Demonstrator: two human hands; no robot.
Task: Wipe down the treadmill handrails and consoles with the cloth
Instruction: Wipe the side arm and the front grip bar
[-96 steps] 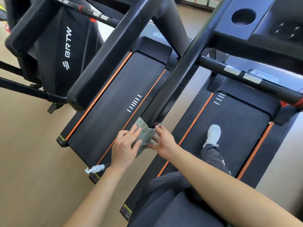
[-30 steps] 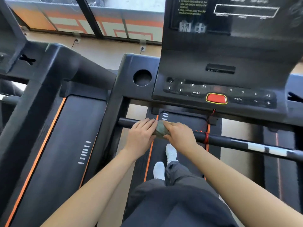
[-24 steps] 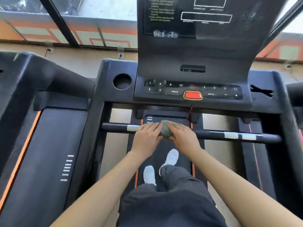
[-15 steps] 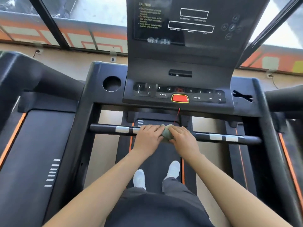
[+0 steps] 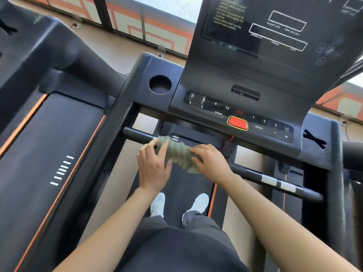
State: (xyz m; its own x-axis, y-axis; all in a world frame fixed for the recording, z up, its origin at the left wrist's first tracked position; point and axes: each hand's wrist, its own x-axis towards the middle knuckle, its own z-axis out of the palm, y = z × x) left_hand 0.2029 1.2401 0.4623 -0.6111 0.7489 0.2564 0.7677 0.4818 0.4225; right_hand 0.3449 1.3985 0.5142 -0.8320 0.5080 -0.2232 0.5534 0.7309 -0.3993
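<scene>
A crumpled green cloth (image 5: 177, 153) is draped over the black front handrail bar (image 5: 255, 174) of the treadmill I stand on. My left hand (image 5: 154, 166) holds the cloth's left end, fingers laid over it and the bar. At the cloth's right end my right hand (image 5: 211, 161) grips it against the bar. The black console (image 5: 241, 107) with number keys and a red stop button (image 5: 237, 123) sits just beyond the bar. The dark display panel (image 5: 275, 36) rises above it.
A round cup holder (image 5: 160, 84) lies left of the keys. A red safety cord (image 5: 227, 143) hangs from the console near my right hand. A second treadmill (image 5: 49, 146) with its thick handrail (image 5: 64, 54) stands close on the left. My feet are on the belt (image 5: 182, 185).
The cloth was bunched between my hands; now it is stretched wider along the bar and my hands are farther apart. The view has tilted and shifted right.
</scene>
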